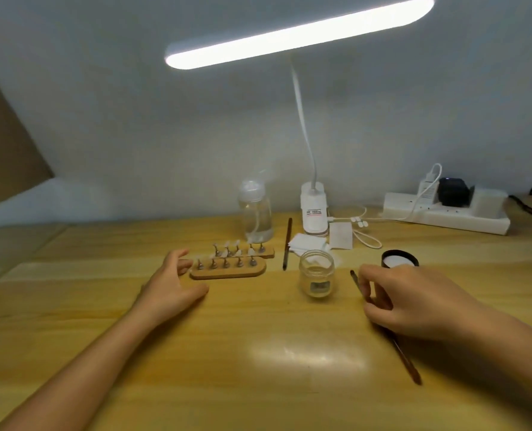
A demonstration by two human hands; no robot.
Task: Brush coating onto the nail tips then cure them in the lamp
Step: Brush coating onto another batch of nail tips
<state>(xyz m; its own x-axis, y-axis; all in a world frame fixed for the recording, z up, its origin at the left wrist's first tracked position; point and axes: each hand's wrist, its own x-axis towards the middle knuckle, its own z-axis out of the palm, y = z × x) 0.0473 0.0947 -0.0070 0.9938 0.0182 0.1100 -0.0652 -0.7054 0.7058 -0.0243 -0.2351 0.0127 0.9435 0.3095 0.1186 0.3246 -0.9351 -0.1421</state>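
Head view: right hand (414,303) pinched brush (383,325), tip aimed up-left at jar (316,273); left hand (171,287) lay open just beside tip holder (227,270), long axis left-right

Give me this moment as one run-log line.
right hand: grips brush | left hand: open beside near nail-tip holder | jar: uncapped | coating: not yet brushed on

Left hand (173,286) open, fingers spread, palm down; right hand (414,301) curled, fingers pinching.
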